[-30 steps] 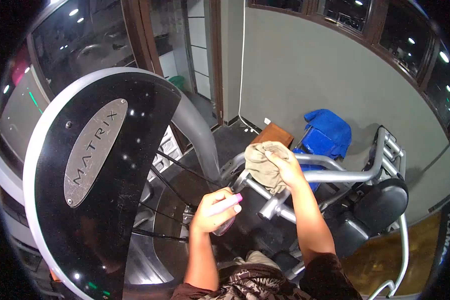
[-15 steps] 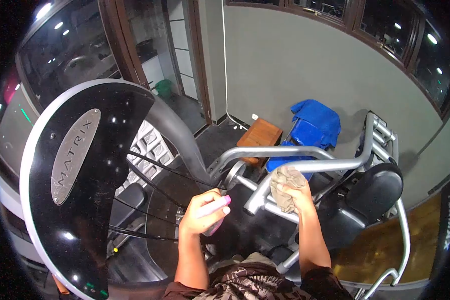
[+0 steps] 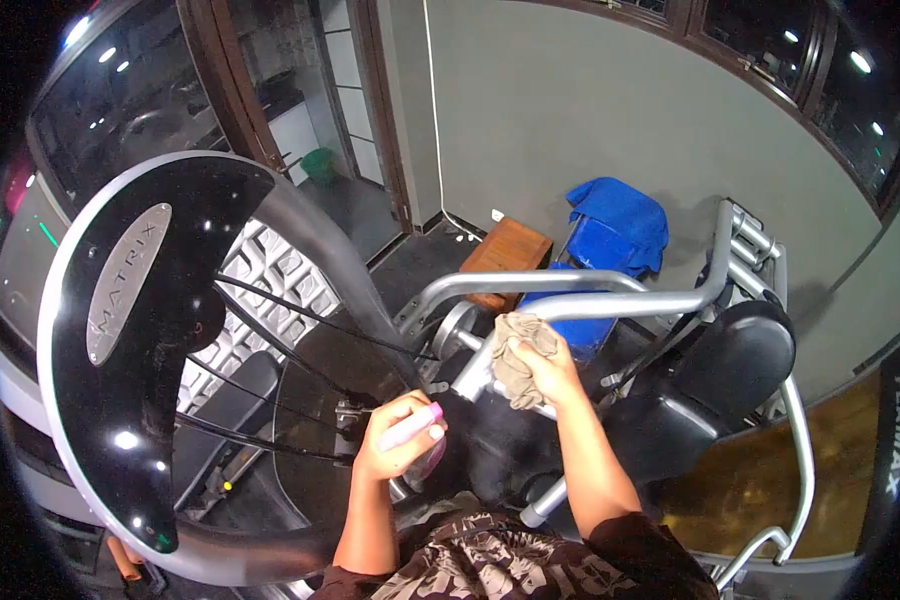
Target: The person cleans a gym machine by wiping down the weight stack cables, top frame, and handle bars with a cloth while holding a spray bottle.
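My left hand (image 3: 395, 440) is wrapped round a spray bottle (image 3: 410, 427) with a white head and a pink nozzle; its clear body shows partly below my fingers. A crumpled grey-brown cloth (image 3: 520, 365) is gripped in my right hand (image 3: 550, 372). It lies against the silver tube (image 3: 473, 375) of an exercise machine, close to the tube's open lower end. The bottle is a short way left of that end, with its nozzle facing the tube. My palm and the cloth hide part of the tube.
A large black machine cover (image 3: 170, 300) marked MATRIX stands at left, with black cables (image 3: 280, 310) running from it. At right is a black padded seat (image 3: 745, 355). Behind the tubes are a wooden box (image 3: 510, 255) and a blue cloth (image 3: 620, 220) over a blue chair.
The cloth in my right hand has slid left along the tube, nearer its end. My left hand keeps the spray bottle beside it. The whole view has shifted slightly.
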`<state>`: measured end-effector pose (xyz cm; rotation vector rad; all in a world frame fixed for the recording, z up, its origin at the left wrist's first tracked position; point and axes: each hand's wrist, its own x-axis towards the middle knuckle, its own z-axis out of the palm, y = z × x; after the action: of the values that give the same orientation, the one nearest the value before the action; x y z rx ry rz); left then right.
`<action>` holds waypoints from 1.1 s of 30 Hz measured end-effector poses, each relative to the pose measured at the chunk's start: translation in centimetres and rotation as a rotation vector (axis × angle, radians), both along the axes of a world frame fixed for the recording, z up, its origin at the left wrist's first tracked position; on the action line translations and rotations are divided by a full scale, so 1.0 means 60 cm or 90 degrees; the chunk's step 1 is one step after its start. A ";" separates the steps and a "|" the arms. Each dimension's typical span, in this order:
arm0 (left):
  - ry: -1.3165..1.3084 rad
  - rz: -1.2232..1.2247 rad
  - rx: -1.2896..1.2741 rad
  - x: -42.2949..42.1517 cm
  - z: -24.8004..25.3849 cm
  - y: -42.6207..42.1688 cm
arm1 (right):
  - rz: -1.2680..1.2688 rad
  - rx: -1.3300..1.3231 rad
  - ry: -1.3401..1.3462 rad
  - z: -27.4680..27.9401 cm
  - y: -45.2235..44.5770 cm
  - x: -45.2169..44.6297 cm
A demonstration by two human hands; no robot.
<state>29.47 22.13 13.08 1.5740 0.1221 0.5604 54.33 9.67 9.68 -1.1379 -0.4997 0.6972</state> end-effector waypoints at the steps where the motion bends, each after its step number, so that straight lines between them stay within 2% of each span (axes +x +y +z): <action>1: -0.002 -0.003 -0.014 -0.004 -0.008 -0.014 | 0.014 -0.008 0.026 0.003 -0.005 -0.004; 6: 0.092 -0.002 0.023 -0.038 -0.019 -0.104 | -0.008 0.063 0.048 0.022 -0.062 -0.037; 9: 0.135 0.014 0.029 -0.061 -0.032 -0.161 | 0.039 0.031 0.035 0.015 -0.146 -0.034; 10: 0.150 0.029 0.025 -0.065 -0.032 -0.183 | -0.001 0.017 0.071 0.014 -0.167 -0.038; 13: 0.186 0.064 0.049 -0.078 -0.040 -0.241 | 0.043 0.083 0.055 0.023 -0.235 -0.042; 17: 0.193 0.101 0.103 -0.085 -0.054 -0.304 | 0.096 0.020 0.102 0.004 -0.318 -0.041; 20: 0.215 0.131 0.116 -0.089 -0.066 -0.347 | 0.044 -0.056 0.045 -0.041 -0.359 -0.050; 24: 0.260 0.144 0.086 -0.105 -0.077 -0.383 | -0.015 -0.099 -0.009 -0.068 -0.397 -0.081; 27: 0.255 0.131 0.082 -0.113 -0.107 -0.384 | -0.042 -0.104 -0.029 -0.058 -0.407 -0.105; 33: 0.275 0.102 0.098 -0.117 -0.115 -0.372 | -0.056 -0.131 -0.063 -0.051 -0.421 -0.154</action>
<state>22.42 -0.21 6.17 1.8282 0.5463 0.3513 45.06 -15.61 6.60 -1.3842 -0.4669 0.6280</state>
